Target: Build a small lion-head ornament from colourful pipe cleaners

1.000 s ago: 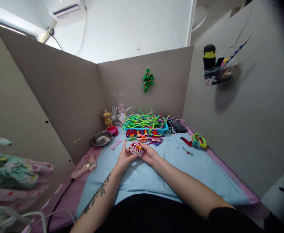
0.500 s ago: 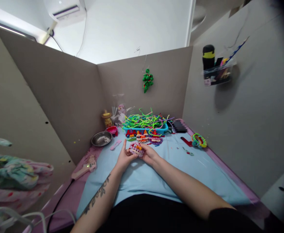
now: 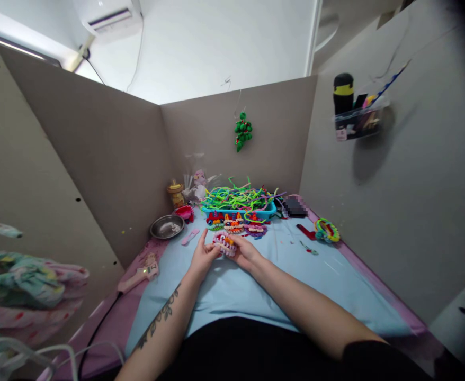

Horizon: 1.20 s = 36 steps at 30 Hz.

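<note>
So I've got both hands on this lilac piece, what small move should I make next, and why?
I'd probably turn the lilac piece slightly to check its far side. Your left hand and right hand hold it from opposite sides, which should keep it steady, and its far side is hidden from this view.

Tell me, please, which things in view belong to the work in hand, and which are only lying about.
Probably in the work:
toy, held by left hand and right hand
fuzzy stems in blue tray
glue gun, its light on

Probably only lying about:
cloth
yellow-green loop
cup
</note>
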Each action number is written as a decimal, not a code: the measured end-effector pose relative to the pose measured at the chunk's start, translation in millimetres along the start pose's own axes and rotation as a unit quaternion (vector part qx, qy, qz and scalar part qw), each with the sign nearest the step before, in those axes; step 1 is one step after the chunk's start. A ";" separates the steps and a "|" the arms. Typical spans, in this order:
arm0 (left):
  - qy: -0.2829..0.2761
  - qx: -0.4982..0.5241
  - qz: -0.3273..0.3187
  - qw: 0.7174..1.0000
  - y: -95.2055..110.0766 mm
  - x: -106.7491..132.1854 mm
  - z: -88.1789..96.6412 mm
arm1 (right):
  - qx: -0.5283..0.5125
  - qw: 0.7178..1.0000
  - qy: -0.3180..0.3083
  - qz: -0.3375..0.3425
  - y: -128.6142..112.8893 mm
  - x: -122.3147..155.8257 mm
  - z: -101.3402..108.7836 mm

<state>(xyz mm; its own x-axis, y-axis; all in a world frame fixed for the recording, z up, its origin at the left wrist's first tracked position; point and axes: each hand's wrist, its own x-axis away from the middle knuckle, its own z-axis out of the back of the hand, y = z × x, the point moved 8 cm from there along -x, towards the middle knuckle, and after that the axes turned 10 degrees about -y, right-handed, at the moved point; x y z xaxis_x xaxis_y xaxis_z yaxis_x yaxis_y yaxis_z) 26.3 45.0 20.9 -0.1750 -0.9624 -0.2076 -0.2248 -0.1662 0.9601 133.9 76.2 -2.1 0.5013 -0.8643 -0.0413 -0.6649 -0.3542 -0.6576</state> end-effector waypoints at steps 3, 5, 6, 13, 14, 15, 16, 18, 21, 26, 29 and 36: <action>-0.004 0.000 -0.001 1.000 -0.7 -0.1 -0.3 | -0.003 1.000 0.014 -0.011 0.4 0.5 0.9; -0.006 0.015 0.005 1.000 -2.1 -0.1 -0.5 | -0.020 0.999 0.033 -0.025 1.5 0.7 3.5; -0.005 0.027 0.012 1.000 -3.3 -0.1 -0.4 | -0.031 0.998 0.043 -0.033 2.0 0.9 4.8; 0.008 0.060 0.019 0.998 -2.3 0.2 3.8 | -0.051 0.996 0.046 -0.055 4.2 1.1 6.5; 0.007 0.055 0.016 0.998 -1.1 0.2 3.8 | -0.043 0.997 0.038 -0.047 3.7 0.6 6.1; 0.008 0.050 0.013 0.999 -0.2 0.3 4.0 | -0.033 0.998 0.030 -0.039 3.2 0.2 5.5; 0.009 0.046 0.013 0.999 0.2 0.3 4.2 | -0.022 0.999 0.023 -0.031 2.7 0.0 4.8; 0.015 0.037 0.020 0.999 -0.4 0.4 4.9 | -0.002 1.000 0.015 -0.019 1.8 0.3 3.6; 0.023 0.028 0.031 0.999 -2.1 0.2 6.0 | 0.009 1.000 0.015 -0.007 0.2 1.8 1.7; 0.030 0.034 0.029 0.999 -4.5 -1.0 8.6 | -0.003 0.999 0.030 -0.015 0.6 2.0 2.9; 0.024 0.053 0.030 0.998 -9.0 -2.4 8.0 | -0.010 0.998 0.048 -0.030 2.9 0.3 8.0; 0.027 -0.010 -0.022 0.999 -3.5 -3.2 6.7 | 0.014 0.998 0.052 -0.029 4.4 1.6 8.2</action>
<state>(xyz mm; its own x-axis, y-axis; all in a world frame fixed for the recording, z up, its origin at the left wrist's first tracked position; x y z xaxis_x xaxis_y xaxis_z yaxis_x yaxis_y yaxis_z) 21.2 50.1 17.0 -0.1131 -0.9642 -0.2396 -0.2126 -0.2121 0.9538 136.4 76.2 -11.2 0.4779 -0.8752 0.0747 -0.6192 -0.3960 -0.6780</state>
